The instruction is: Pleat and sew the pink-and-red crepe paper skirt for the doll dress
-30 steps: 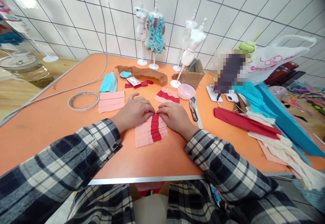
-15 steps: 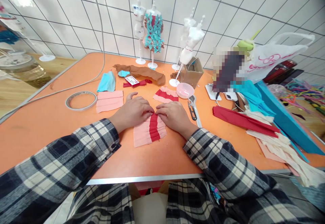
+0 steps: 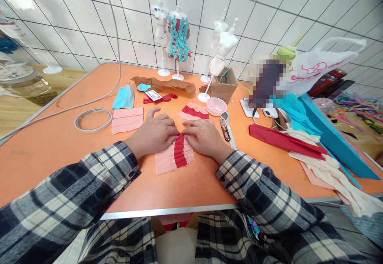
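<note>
A pink piece of fabric with a red strip (image 3: 180, 155) lies flat on the orange table, gathered into small pleats. At its far edge my left hand (image 3: 157, 133) is closed, pinching the cloth from the left with the thumb raised. Opposite it, my right hand (image 3: 205, 137) pinches the same edge, its fingertips almost touching the left ones. Both hands cover the upper part of the fabric. A second pleated pink and red piece (image 3: 194, 111) sits just beyond my right hand. Left of my left hand lies a folded pink cloth (image 3: 127, 120).
A tape roll (image 3: 93, 120) and light-blue cloth (image 3: 123, 97) are at left. Thread snips (image 3: 225, 128), a ruler (image 3: 229, 132) and a pink bowl (image 3: 216, 106) are at right, near a folded red cloth (image 3: 285, 141). Small dress forms (image 3: 178, 36) stand along the wall.
The view has shifted slightly, so everything sits a little further left. Both hands keep their pinch at the fabric's far edge, with hardly any finger movement.
</note>
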Action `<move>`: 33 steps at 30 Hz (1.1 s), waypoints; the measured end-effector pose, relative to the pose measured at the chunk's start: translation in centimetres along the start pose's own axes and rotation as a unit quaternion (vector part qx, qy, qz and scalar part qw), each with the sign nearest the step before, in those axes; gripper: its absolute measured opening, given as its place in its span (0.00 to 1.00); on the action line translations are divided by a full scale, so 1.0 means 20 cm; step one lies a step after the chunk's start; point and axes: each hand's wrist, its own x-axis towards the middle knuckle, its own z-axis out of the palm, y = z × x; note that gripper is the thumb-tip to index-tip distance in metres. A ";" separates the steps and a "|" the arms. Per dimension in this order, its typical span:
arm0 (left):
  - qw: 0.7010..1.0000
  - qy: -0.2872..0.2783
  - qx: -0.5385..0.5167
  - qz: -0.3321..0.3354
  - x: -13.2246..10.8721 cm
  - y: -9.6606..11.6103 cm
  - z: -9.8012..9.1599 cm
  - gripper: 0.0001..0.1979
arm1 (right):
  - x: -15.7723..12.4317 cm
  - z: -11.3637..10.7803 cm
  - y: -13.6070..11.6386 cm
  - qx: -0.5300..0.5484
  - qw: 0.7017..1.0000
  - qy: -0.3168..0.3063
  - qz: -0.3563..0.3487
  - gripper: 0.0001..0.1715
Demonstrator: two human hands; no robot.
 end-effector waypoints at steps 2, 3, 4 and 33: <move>1.000 -0.004 0.018 0.004 0.00 0.01 0.00 0.15 | 0.00 -0.01 0.00 0.001 1.000 0.006 -0.003 0.18; 1.000 -0.006 0.022 0.004 0.00 0.01 -0.01 0.15 | -0.01 -0.01 0.00 -0.004 1.000 0.002 -0.005 0.19; 1.000 -0.008 0.022 0.004 0.00 0.01 -0.01 0.15 | -0.01 0.00 0.00 -0.010 1.000 -0.005 -0.007 0.20; 0.997 -0.071 -0.017 -0.002 -0.03 -0.12 -0.07 0.16 | 0.01 0.01 -0.01 0.017 0.999 -0.011 -0.030 0.19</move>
